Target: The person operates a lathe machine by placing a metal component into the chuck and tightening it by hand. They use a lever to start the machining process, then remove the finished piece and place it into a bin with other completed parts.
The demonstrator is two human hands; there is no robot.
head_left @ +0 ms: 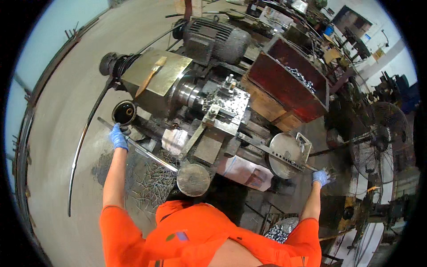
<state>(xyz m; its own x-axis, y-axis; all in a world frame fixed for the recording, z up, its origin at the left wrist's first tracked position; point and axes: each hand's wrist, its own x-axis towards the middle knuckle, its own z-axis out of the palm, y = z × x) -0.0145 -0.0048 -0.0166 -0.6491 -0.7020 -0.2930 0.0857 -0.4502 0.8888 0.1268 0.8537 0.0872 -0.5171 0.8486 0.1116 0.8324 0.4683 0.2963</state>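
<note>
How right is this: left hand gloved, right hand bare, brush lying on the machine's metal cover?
Not quite: the right hand is gloved too, in light blue, as the head view shows. The left hand is gloved and the brush lies on the metal cover, as you said.

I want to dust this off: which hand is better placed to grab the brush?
Probably left: your left hand looks nearer the brush on the metal cover; your right hand is well off to the right.
</note>
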